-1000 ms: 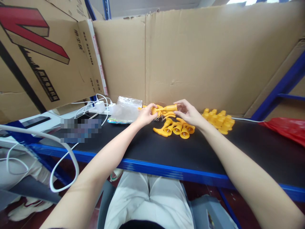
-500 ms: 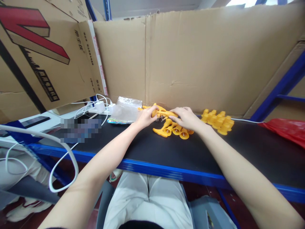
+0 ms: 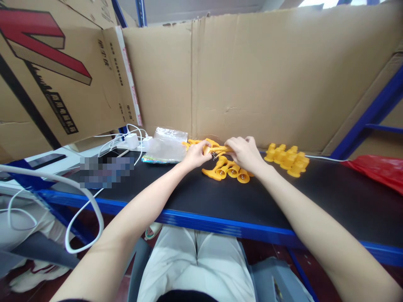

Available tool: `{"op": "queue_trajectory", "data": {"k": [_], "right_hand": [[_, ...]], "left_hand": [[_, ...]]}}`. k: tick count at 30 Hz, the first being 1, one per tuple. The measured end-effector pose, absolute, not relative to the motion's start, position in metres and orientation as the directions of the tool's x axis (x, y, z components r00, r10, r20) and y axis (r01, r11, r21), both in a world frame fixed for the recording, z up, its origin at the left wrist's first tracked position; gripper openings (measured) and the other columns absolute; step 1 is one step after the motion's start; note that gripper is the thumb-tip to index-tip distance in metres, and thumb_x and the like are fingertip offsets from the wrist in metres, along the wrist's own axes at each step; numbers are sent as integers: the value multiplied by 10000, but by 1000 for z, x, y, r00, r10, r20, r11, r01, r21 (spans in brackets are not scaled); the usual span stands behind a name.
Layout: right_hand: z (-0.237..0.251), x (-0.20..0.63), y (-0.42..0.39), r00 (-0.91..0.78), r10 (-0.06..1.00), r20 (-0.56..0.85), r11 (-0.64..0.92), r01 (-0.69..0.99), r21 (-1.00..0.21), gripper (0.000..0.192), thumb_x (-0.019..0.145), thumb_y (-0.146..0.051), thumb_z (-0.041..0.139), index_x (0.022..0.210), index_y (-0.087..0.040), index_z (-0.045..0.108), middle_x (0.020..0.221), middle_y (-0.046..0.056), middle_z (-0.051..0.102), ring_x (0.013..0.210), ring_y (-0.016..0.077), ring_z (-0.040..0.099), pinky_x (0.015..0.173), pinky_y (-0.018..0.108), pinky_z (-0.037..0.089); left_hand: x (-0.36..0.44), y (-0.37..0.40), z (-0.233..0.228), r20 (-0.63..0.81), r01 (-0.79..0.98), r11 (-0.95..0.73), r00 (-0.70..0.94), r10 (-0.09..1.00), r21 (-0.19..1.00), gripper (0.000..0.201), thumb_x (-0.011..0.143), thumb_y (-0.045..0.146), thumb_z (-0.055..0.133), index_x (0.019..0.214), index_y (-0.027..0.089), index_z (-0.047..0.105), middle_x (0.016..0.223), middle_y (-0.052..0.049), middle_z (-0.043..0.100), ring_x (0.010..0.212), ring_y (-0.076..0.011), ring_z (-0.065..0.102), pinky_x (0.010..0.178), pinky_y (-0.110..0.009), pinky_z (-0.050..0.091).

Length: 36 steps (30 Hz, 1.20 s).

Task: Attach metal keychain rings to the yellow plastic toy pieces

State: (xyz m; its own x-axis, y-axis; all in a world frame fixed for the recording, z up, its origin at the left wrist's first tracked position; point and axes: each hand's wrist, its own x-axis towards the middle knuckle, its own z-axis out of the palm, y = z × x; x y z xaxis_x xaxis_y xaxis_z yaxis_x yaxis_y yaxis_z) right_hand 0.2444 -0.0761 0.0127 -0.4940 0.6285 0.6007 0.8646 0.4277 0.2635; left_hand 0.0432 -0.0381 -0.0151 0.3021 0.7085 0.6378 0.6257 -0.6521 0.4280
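Fingers [image 3: 205,157] of our left hand [image 3: 195,156] and right hand [image 3: 246,153], nearly closed, pinch a slim yellow plastic piece [image 3: 219,149] from both sides, just behind flared yellow plastic cups [image 3: 241,175], seemingly to steady it.

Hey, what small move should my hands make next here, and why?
I'd probably steady the yellow part with the left hand and press gently with the right hand, since both appear to hold it from opposite sides, just beyond the yellow cups.
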Motion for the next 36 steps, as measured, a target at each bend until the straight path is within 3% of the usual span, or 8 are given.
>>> {"op": "queue_trajectory", "data": {"k": [3, 9, 16, 25, 31, 36], "right_hand": [[10, 245, -75, -504, 619, 602, 433, 859, 274, 159, 884, -179, 401, 982, -183, 526, 931, 78, 650, 872, 226, 540, 795, 373, 268], [-1, 249, -68, -518, 676, 524, 492, 847, 203, 263, 914, -333, 415, 1077, -170, 543, 1016, 119, 653, 917, 248, 559, 788, 367, 308], [7, 249, -71, -503, 633, 589, 453, 857, 246, 223, 883, -300, 440, 1019, -201, 587, 993, 107, 649, 927, 263, 532, 878, 443, 284], [9, 248, -71, -487, 604, 631, 405, 869, 283, 163, 828, -177, 416, 945, -196, 528, 941, 99, 634, 955, 271, 509, 940, 484, 226], [8, 259, -65, -417, 663, 621, 393, 901, 185, 215, 832, -205, 420, 1026, -166, 503, 922, 130, 646, 849, 265, 548, 772, 387, 317], [10, 286, -56, -279, 669, 689, 313, 947, 80, 256, 868, -334, 437, 1051, -175, 518, 935, 126, 646, 874, 276, 557, 792, 407, 329]], "left_hand": [[42, -38, -15, 619, 638, -635, 300, 726, 436, 280, 675, 220, 599, 953, 185, 607, 516, 61, 452, 524, -104, 437, 557, -226, 333], [38, -34, -19, 614, 720, -617, 340, 712, 317, 325, 698, 282, 589, 1017, 224, 611, 613, 27, 546, 565, -124, 483, 585, -245, 355], [43, -40, -16, 631, 780, -567, 305, 713, 264, 340, 725, 311, 597, 1055, 231, 606, 637, 4, 591, 604, -153, 545, 594, -254, 371], [51, -50, -10, 620, 783, -549, 282, 732, 293, 327, 734, 365, 598, 1030, 228, 618, 634, -2, 603, 637, -175, 573, 613, -265, 387], [43, -43, -11, 624, 806, -507, 232, 746, 306, 295, 731, 348, 599, 1001, 231, 620, 660, -12, 614, 653, -178, 572, 620, -268, 389], [24, -28, -13, 574, 832, -398, 121, 810, 387, 289, 717, 375, 613, 963, 223, 626, 682, -29, 613, 675, -198, 576, 628, -282, 406]]}}
